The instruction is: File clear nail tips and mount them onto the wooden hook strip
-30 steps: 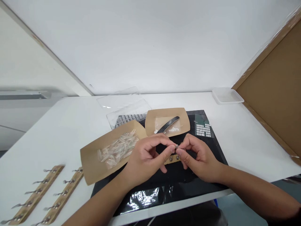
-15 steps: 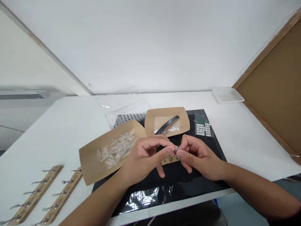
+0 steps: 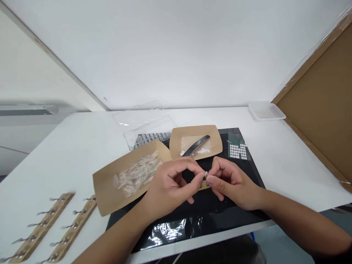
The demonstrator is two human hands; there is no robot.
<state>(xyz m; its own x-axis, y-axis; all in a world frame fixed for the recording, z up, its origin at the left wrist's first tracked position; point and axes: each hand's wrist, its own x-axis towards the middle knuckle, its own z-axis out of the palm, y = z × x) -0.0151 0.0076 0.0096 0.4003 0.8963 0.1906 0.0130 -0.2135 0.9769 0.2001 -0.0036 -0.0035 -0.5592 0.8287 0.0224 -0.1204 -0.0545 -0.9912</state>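
The left hand (image 3: 170, 185) and right hand (image 3: 233, 183) were both pinched nearly closed, their fingertips meeting on a small metal part (image 3: 206, 174) held between them, just above a wooden strip (image 3: 205, 186) on a black mat (image 3: 209, 209). Farther off on the white desk (image 3: 288, 165), a kraft paper tray (image 3: 110, 190) held clear plastic pieces (image 3: 136, 174), and a second tray (image 3: 192, 134) held dark tweezers (image 3: 196, 145).

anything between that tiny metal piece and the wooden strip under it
Yes: from this view, the thumb of the right hand lies between the small metal piece and the wooden strip. Nothing else shows there.
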